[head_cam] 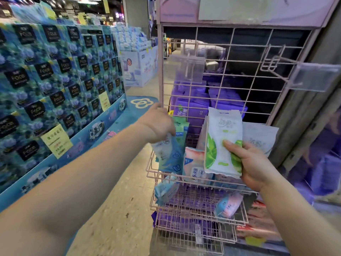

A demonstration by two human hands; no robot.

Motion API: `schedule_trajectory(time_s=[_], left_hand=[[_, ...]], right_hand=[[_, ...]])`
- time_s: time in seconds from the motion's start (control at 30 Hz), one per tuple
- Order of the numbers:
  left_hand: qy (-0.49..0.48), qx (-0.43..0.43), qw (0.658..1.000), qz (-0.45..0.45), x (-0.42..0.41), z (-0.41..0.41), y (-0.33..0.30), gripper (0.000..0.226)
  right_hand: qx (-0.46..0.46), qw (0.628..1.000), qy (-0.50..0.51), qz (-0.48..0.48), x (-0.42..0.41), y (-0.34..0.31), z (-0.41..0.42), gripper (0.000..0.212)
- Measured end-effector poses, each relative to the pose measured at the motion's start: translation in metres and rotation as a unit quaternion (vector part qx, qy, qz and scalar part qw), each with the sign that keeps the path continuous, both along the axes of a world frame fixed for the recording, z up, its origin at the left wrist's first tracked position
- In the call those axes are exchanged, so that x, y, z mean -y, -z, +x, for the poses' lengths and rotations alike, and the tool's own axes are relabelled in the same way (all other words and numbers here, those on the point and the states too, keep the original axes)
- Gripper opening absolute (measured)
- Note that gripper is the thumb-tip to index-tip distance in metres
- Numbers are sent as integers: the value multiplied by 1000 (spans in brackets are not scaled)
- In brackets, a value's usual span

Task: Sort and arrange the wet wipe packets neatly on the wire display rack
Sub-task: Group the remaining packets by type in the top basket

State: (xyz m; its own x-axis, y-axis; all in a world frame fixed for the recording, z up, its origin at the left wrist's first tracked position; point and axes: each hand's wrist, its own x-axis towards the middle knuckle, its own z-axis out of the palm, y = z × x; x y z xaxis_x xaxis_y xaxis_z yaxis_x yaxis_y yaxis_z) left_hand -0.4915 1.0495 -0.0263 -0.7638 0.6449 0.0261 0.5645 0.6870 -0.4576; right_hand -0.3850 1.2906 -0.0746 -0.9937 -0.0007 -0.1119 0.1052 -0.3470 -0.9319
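Presently a green-and-white packet (222, 143) is gripped in the right hand (252, 163), the thumb laid across its front and the fingers wrapped behind its right edge. It is held upright in front of the pink wire rack (217, 85), just above the top basket (153, 170). A second white packet (260, 137) is seen directly behind it, poking out to the right; whether it is also held by the same hand cannot be told.

A blue packet (169, 156) is pinched by the left hand (156, 124) at its upper end, at the basket's left side, and hangs tilted with its lower end inside the basket. A green packet (181, 126) stands just behind it, partly hidden by the hand. Between the blue packet and the green-and-white one, a pink-and-white packet (193, 163) is stood in the basket.

On the next tier down, a pale blue packet (166, 189) is lodged at the left edge, and a pink-and-blue packet (228, 205) lies tilted at the right. Purple packs (193, 106) are stacked behind the rack's grid. Clear tag holders (188, 69) are fixed to hooks on the upper grid. To the left, a blue display of boxed tissues (55, 80) is seen, with yellow price tags (57, 141) attached.
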Motion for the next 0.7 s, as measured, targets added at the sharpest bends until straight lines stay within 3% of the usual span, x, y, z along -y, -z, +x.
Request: schedule_trajectory(time_s=[0.07, 0.13, 0.17, 0.23, 0.3, 0.33, 0.43, 0.53, 0.6, 0.7], left_hand=[[31, -51, 996, 60, -3, 1, 17, 59], [-57, -75, 973, 211, 1, 3, 30, 97], [-131, -64, 945, 292, 7, 5, 39, 111], [-277, 34, 849, 449, 20, 6, 59, 123], [-336, 144, 756, 543, 28, 8, 73, 109], [-334, 160, 739, 563, 28, 12, 77, 102], [-238, 151, 757, 589, 20, 16, 83, 78], [-131, 161, 806, 555, 12, 19, 81, 83], [-133, 111, 854, 490, 9, 20, 87, 82], [-186, 103, 856, 471, 10, 25, 93, 90]], right_hand=[[2, 1000, 1, -6, 1, 2, -1, 31], [3, 1000, 7, -9, 1, 4, -1, 34], [2, 1000, 9, -10, 2, 6, -1, 33], [-1, 1000, 11, -18, 3, 7, -1, 31], [0, 1000, 9, -25, 3, 8, 0, 30], [1, 1000, 10, -26, 3, 8, 0, 31], [4, 1000, 18, -16, 1, 6, -2, 35], [-2, 999, 35, 5, -3, 2, -2, 23], [-5, 999, 46, 11, -5, 1, -2, 20], [-13, 999, 45, 8, -8, 0, -1, 21]])
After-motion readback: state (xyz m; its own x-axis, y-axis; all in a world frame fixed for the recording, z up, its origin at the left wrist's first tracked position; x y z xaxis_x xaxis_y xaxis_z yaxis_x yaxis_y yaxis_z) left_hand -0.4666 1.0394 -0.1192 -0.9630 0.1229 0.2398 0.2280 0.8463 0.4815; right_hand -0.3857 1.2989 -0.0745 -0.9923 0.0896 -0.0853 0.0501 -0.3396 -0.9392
